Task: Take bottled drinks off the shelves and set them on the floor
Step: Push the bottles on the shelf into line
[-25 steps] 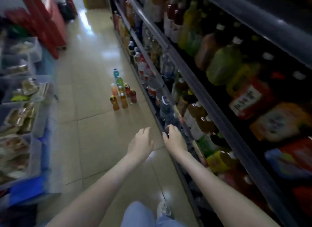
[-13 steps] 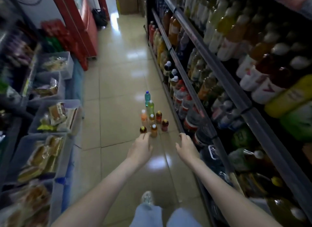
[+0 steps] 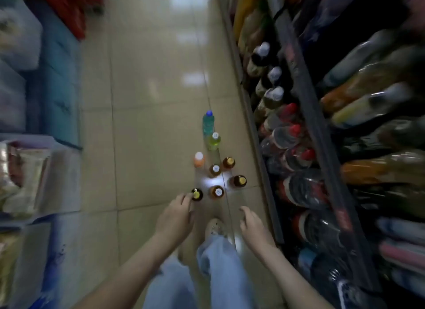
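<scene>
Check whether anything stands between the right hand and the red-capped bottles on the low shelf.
Nothing visible blocks it. The empty right hand and the red-capped bottles have open air between them. Only the shelf's low front edge runs between, and the bottles rise above it.

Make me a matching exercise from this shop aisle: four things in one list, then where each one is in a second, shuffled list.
Things:
1. blue-capped bottle
2. red-capped bottles
3. left hand
4. right hand

Places:
A. on the shelf
B. fingertips by the nearest floor bottle
C. farthest of the group standing on the floor
D. empty, on the shelf side of the aisle

Pairs: 1-C, 2-A, 3-B, 4-D
</scene>
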Available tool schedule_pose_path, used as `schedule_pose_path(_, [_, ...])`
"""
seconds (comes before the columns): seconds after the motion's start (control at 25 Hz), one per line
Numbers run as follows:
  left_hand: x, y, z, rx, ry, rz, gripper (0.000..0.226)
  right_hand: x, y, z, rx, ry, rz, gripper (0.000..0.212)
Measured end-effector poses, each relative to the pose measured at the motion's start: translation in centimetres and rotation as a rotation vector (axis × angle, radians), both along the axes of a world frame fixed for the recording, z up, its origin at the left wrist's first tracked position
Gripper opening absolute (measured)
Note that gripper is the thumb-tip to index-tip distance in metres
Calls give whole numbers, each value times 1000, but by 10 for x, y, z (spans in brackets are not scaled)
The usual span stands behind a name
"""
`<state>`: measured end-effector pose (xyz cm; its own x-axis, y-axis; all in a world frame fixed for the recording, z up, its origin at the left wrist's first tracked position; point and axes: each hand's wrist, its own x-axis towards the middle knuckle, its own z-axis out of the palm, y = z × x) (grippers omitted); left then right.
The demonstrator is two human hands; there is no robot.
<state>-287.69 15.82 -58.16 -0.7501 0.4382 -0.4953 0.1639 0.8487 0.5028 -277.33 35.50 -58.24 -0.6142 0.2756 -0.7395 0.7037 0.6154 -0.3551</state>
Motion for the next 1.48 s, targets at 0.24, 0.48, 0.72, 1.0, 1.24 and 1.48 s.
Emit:
schedule_pose_path(0.24, [-49,6,-161,-135,-91,8,51,-51,-30,-218,80,-16,61,61])
schedule_pose_path(0.48, [-53,-2,-219,-212,-165,-49,54,-67,-42,-311,248,-109,106,50])
schedule_pose_path(0.72, [-69,12,-169,-112,-67,-280,54,-55,-29,-261,173,43,-55,24])
schedule_pose_path(1.0, [-46,71,20,148,-169,-851,94,-14,-20,73,81,474,-599,18])
schedule_pose_path(1.24, [-16,132,256,437,-167,-816,63,42,-22,325,96,915,-987,40])
schedule_pose_path(1.48, [88,155,435,552,-21,-1131,63,137,-42,452,47,1020,-1153,52])
